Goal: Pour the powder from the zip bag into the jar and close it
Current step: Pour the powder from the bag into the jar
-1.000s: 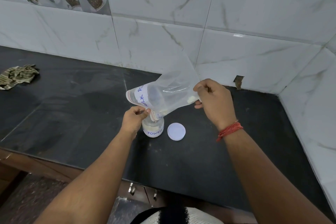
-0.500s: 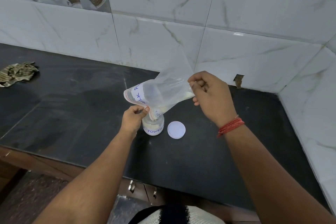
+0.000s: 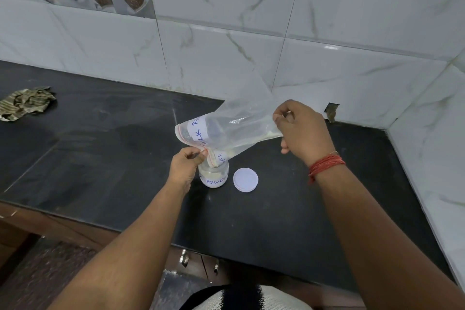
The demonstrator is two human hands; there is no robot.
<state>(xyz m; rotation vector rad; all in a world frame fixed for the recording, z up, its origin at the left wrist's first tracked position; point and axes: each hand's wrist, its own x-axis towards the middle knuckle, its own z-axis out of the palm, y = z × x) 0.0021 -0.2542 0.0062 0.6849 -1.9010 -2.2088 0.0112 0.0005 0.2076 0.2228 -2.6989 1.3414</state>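
Observation:
A clear zip bag point(image 3: 234, 128) with a white label is tilted mouth-down over a small glass jar point(image 3: 214, 176) on the black counter. My left hand point(image 3: 186, 166) pinches the bag's red-edged mouth at the jar's rim. My right hand point(image 3: 302, 128) grips the bag's raised bottom end. A thin line of pale powder lies along the bag's lower fold and the jar holds white powder. The jar's white lid point(image 3: 245, 180) lies flat on the counter just right of the jar.
A crumpled striped cloth point(image 3: 25, 103) lies at the counter's far left. Tiled walls point(image 3: 226, 58) close the back and right side. The counter's front edge point(image 3: 100, 221) runs above cabinet handles.
My right hand has lifted the bag's bottom end a little higher and shifted its grip; the left hand stays at the jar's mouth. The jar and lid have not moved.

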